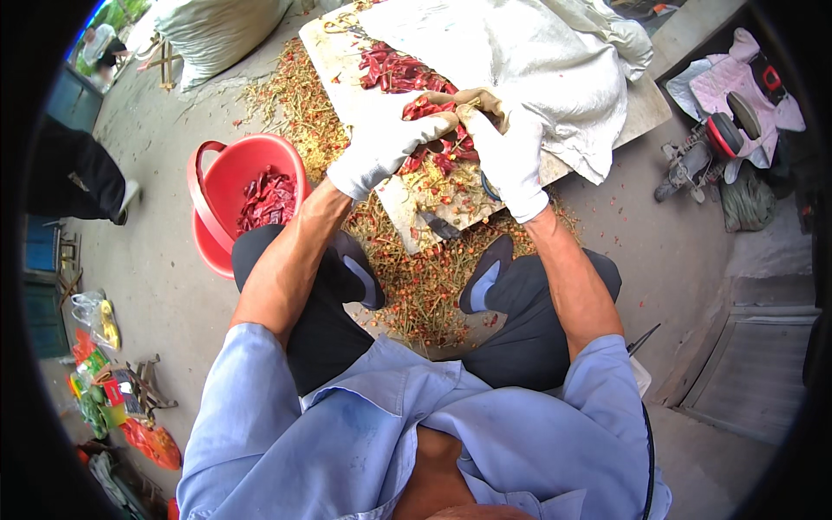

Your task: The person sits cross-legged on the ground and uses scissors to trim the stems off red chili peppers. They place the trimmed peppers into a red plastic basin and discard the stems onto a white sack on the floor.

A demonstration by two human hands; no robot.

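My left hand (396,133), in a white work glove with tan soiled fingers, curls around dried red chili peppers (422,107) that show between its thumb and fingers. My right hand (504,140), gloved alike, bends inward until its fingertips meet the left ones; what they pinch is hidden. Below both hands, more dried red chilies (445,156) lie on a pale board (341,75) with yellowish seeds and bits (432,185). A dark blue loop (489,187), perhaps a scissors handle, peeks out beside my right wrist.
A red plastic basket (218,159) with chilies stands by my left knee. Stems and scraps (416,299) cover the floor between my shoes. A white woven sack (552,78) drapes the board; yellow-handled scissors (339,25) lie at its far corner. A scooter (721,140) stands right. Someone's leg (84,175) shows left.
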